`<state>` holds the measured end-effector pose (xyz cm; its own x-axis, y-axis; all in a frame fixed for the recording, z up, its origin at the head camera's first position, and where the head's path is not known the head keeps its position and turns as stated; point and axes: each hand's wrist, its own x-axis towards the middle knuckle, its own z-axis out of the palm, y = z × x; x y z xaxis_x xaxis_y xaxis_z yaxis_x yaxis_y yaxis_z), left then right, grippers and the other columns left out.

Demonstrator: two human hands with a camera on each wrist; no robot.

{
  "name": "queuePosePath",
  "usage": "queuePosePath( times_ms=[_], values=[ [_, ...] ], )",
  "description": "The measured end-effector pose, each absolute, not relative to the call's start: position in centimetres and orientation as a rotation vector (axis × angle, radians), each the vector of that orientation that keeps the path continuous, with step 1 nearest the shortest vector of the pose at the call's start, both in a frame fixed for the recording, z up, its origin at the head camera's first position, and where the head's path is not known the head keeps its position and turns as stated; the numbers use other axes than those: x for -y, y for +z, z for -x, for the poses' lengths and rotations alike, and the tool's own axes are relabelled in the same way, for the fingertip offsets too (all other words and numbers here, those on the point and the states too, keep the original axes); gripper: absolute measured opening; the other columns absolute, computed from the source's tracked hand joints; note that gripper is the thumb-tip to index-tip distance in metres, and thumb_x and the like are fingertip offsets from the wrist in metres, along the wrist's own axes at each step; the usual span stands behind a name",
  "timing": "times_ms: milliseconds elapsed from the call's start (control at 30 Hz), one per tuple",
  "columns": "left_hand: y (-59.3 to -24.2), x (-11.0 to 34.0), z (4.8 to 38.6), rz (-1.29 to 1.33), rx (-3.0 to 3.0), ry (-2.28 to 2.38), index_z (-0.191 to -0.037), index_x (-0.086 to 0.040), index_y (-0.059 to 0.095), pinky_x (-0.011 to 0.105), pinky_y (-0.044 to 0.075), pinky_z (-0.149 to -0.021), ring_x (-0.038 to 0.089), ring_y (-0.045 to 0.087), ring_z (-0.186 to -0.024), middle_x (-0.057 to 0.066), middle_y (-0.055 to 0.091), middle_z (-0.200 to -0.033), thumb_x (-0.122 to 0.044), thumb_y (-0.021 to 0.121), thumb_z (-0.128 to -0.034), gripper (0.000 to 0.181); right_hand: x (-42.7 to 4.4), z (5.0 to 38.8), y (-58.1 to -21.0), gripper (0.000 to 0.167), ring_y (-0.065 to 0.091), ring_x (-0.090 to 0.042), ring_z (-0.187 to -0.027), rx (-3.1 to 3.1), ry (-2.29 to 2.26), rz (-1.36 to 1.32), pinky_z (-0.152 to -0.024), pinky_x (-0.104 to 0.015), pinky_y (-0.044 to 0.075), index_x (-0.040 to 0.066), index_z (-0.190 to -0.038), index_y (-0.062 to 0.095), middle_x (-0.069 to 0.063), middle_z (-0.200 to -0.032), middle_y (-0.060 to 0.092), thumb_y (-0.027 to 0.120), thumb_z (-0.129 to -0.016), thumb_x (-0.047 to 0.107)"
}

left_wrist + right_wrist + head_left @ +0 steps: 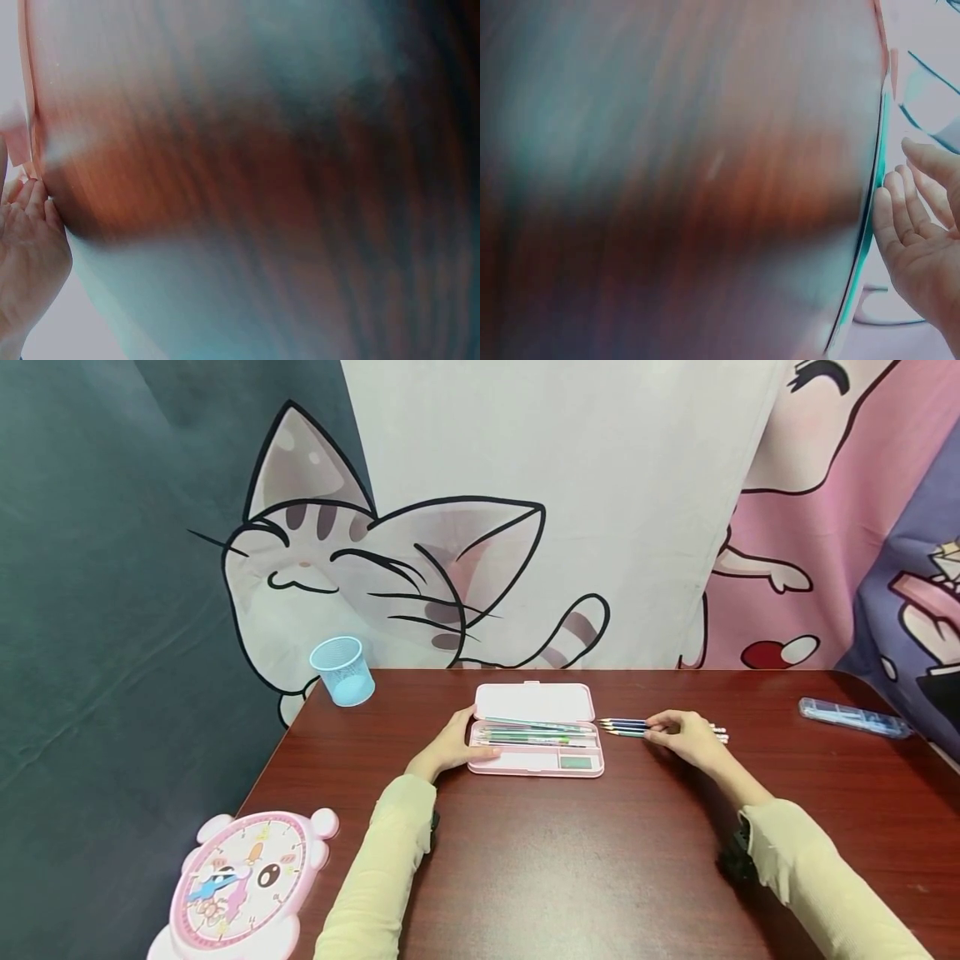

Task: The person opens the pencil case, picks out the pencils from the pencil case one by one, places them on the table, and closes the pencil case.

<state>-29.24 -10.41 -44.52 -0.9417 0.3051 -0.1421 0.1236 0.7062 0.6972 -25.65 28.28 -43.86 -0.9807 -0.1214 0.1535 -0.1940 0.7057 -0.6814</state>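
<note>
An unfolded pink pencil case (525, 762) lies on the table with several pencils (532, 735) in its tray and a green piece (576, 762) in a small compartment. My left hand (450, 745) grips the case's left end, thumb over the front rim. Right of the case, my right hand (684, 737) pinches several pencils (624, 727) that lie side by side, tips toward the case. In the left wrist view the left hand (34, 262) touches a pink edge; in the right wrist view the right hand (922, 232) shows with bent fingers, the pencils hard to make out.
A light blue mesh cup (345, 672) stands at the table's back left corner. A clear blue case (855, 717) lies at the far right. The pink clock (247, 881) is at the front left. Behind the brown table (570, 860) hangs a cartoon curtain (637, 460).
</note>
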Motion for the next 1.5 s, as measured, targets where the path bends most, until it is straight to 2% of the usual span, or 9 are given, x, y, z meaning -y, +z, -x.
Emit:
queuePosePath(
  times_ms=[300,567,700,867,1167,1500],
  values=[
    [-44.5,10.5,29.2,-0.391,-2.678,1.074,-0.146,-0.009,0.018,0.04,0.023,-0.112,0.023,0.024,-0.137,0.011,0.025,-0.148,-0.039,0.075,-0.0714,0.099,-24.8,26.5,-43.5,0.023,0.053,-0.001,-0.064,2.804,1.197,-0.324,-0.057,-0.018,0.042,-0.005,-0.096,0.066,-0.016,-0.082,0.068,0.068,-0.08,0.012],
    [-44.3,10.5,29.1,-0.379,-2.674,1.067,-0.146,-0.008,0.017,0.042,0.024,-0.111,0.024,0.025,-0.137,0.012,0.024,-0.148,-0.038,0.074,-0.0726,0.098,-22.1,26.8,-43.4,0.022,0.052,-0.006,-0.065,2.768,1.258,-0.371,-0.056,-0.02,0.04,0.001,-0.095,0.068,-0.01,-0.082,0.068,0.069,-0.08,0.016],
    [-44.3,10.5,29.1,-0.386,-2.676,1.063,-0.146,-0.008,0.018,0.041,0.023,-0.112,0.024,0.024,-0.137,0.012,0.024,-0.148,-0.038,0.075,-0.0723,0.098,-21.2,26.9,-43.8,0.015,0.05,-0.006,-0.064,2.689,1.269,-0.506,-0.055,-0.02,0.039,0.002,-0.089,0.069,-0.005,-0.076,0.066,0.069,-0.077,0.011],
    [-44.5,10.3,29.0,-0.366,-2.67,1.057,-0.146,-0.011,0.018,0.041,0.024,-0.111,0.023,0.024,-0.137,0.01,0.023,-0.149,-0.039,0.074,-0.0726,0.097,-20.3,27.2,-43.9,0.012,0.052,-0.01,-0.065,2.761,1.146,-0.565,-0.058,-0.022,0.041,0.001,-0.088,0.068,-0.006,-0.076,0.066,0.068,-0.077,0.005],
    [-44.4,10.3,29.1,-0.355,-2.667,1.06,-0.146,-0.014,0.019,0.041,0.025,-0.111,0.023,0.025,-0.137,0.008,0.023,-0.149,-0.039,0.075,-0.0721,0.097,-19.2,27.2,-43.4,0.014,0.061,-0.016,-0.073,2.932,0.827,-0.609,-0.064,-0.033,0.047,0.002,-0.092,0.067,-0.008,-0.081,0.069,0.066,-0.079,0.006],
    [-44.4,10.4,29.2,-0.354,-2.671,1.054,-0.146,-0.012,0.017,0.041,0.023,-0.112,0.023,0.023,-0.138,0.009,0.022,-0.15,-0.04,0.074,-0.0723,0.098,-19.3,27.5,-43.6,0.012,0.046,-0.014,-0.07,2.734,1.056,-0.659,-0.061,-0.022,0.038,-0.001,-0.09,0.068,-0.009,-0.081,0.062,0.063,-0.08,0.004]
  ],
)
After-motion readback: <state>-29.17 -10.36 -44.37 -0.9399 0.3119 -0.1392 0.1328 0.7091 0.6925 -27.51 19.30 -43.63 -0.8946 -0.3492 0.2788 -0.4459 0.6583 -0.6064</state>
